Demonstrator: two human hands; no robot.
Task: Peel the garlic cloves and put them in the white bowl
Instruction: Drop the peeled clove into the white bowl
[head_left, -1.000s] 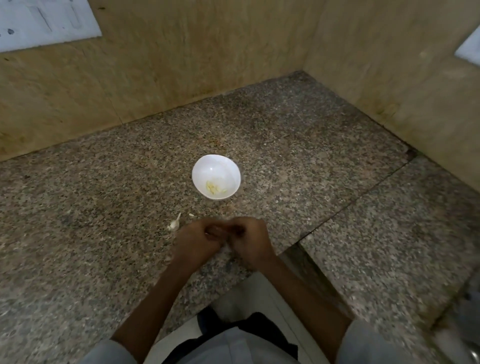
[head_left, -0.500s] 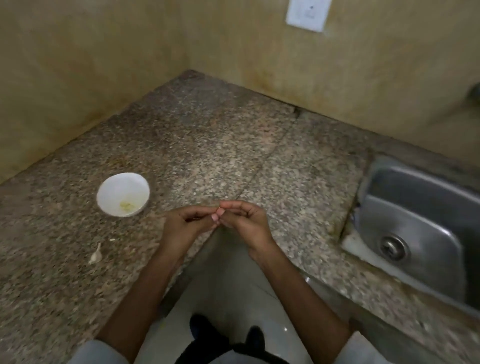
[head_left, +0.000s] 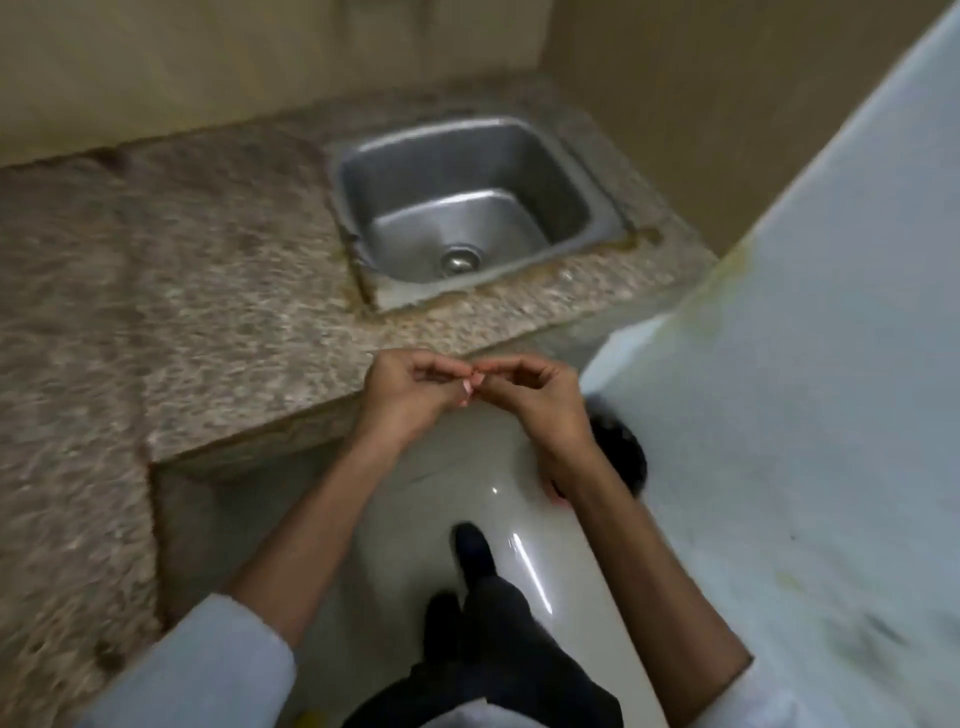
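Observation:
My left hand and my right hand meet fingertip to fingertip just off the front edge of the granite counter, above the floor. Both pinch a tiny pale piece, which looks like a garlic clove or its skin; it is too small to tell which. The white bowl and the loose clove on the counter are out of view.
A steel sink is set into the counter straight ahead of my hands. A large white panel rises close on the right. Below are pale floor, my dark shoe and a dark round object.
My view has swung right: the bowl and loose clove have left the frame and the sink is now in the centre. My hands stay pinched together and now hang past the counter's edge.

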